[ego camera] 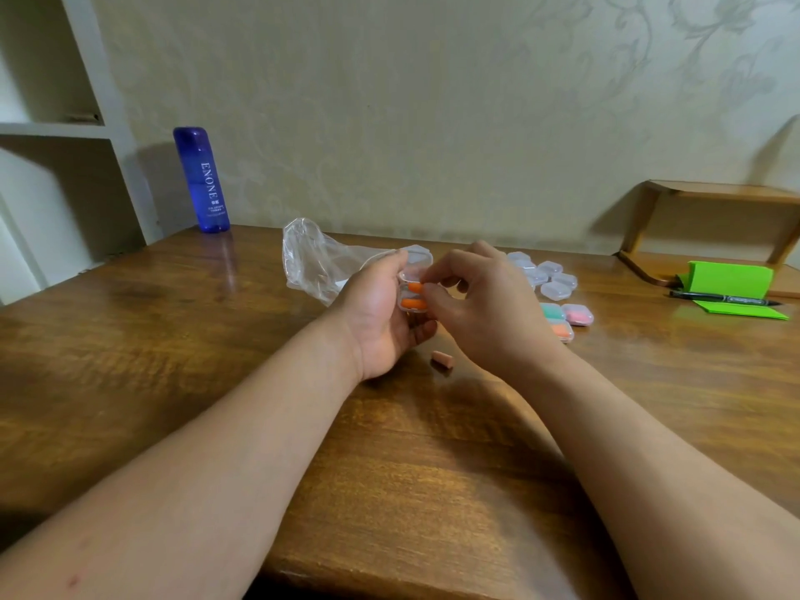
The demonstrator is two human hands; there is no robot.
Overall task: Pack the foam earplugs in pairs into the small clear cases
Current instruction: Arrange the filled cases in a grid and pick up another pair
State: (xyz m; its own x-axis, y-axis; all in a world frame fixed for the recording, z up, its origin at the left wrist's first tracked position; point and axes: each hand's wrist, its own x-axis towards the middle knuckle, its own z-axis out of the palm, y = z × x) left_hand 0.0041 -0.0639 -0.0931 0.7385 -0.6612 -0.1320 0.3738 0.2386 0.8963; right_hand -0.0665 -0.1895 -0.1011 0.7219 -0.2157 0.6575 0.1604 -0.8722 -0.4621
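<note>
My left hand (381, 313) holds a small clear case (411, 292) with its lid open, above the table. Two orange earplugs (411, 303) lie side by side in the case. My right hand (480, 305) pinches the upper orange earplug at the case with thumb and forefinger. A loose pink earplug (442, 360) lies on the table just below my hands. Several empty clear cases (550, 279) sit in a cluster to the right, and three filled cases (567, 318) with teal, pink and orange plugs lie in front of them.
A crumpled clear plastic bag (320, 262) lies behind my left hand. A blue bottle (202, 179) stands at the back left of the wooden table (173, 339). At the far right lie a black pen (723, 298) and green paper (731, 281), near a small wooden shelf (710, 218).
</note>
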